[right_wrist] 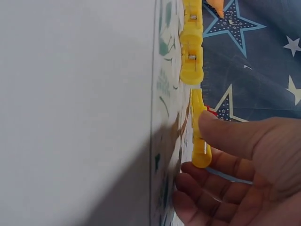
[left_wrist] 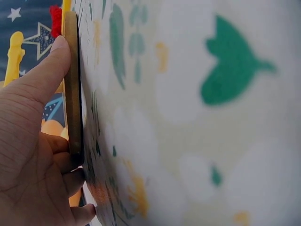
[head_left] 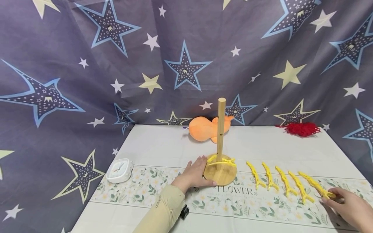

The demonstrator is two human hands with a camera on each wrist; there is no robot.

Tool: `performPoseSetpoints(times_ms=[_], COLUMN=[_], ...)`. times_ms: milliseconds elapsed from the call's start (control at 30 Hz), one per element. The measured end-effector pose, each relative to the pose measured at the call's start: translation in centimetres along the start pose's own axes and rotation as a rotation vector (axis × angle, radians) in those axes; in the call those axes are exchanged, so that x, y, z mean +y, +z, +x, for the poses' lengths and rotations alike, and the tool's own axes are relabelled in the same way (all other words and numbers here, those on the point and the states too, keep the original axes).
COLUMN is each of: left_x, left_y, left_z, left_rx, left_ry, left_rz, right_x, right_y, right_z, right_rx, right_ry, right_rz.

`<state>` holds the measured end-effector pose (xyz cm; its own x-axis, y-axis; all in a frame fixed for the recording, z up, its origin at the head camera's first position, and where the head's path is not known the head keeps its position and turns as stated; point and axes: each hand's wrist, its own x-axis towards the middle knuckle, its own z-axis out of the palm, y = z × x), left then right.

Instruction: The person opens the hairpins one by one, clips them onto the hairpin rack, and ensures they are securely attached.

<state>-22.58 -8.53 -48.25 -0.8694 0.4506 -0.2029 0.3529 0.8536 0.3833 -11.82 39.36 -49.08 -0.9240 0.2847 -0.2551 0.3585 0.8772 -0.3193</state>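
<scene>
A wooden stand has a round base [head_left: 222, 176] and an upright post [head_left: 220, 129]. At the base's left rim, my left hand [head_left: 193, 174] holds on, thumb at the near side and fingers farther round; the left wrist view shows the thumb [left_wrist: 49, 70] against the edge. Yellow alligator hair clips [head_left: 222, 162] lie on the base around the post's foot. To the right, several more clips [head_left: 284, 179] form a slanting row on the cloth. My right hand [head_left: 348, 204] pinches the near end of the rightmost clip [head_left: 313, 183] between thumb and fingers.
A white clock [head_left: 119, 170] stands at the table's left side. Behind the post lies an orange plush toy [head_left: 201, 129], and a red yarn bundle [head_left: 303, 129] sits at the back right. A floral runner [head_left: 151, 184] crosses the white table before a starry curtain [head_left: 175, 26].
</scene>
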Motion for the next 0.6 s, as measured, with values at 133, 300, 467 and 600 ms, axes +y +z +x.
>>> performPoseSetpoints(times_ms=[133, 300, 467, 600], left_x=[0.0, -0.1, -0.1, -0.1], left_y=[0.0, 0.0, 0.1, 0.1], left_z=[0.0, 0.1, 0.1, 0.0], left_rx=[-0.001, 0.005, 0.000, -0.003], left_ry=[0.001, 0.000, 0.002, -0.001], left_rz=[-0.001, 0.009, -0.003, -0.005], right_x=[-0.3, -1.7, -3.6, -4.7], right_y=[0.0, -0.8, -1.6, -1.9], right_z=[-0.1, -0.6, -1.1, -1.4], right_rx=[0.110, 0.176, 0.225, 0.280], right_ry=[0.021, 0.061, 0.069, 0.007], right_rz=[0.068, 0.146, 0.198, 0.203])
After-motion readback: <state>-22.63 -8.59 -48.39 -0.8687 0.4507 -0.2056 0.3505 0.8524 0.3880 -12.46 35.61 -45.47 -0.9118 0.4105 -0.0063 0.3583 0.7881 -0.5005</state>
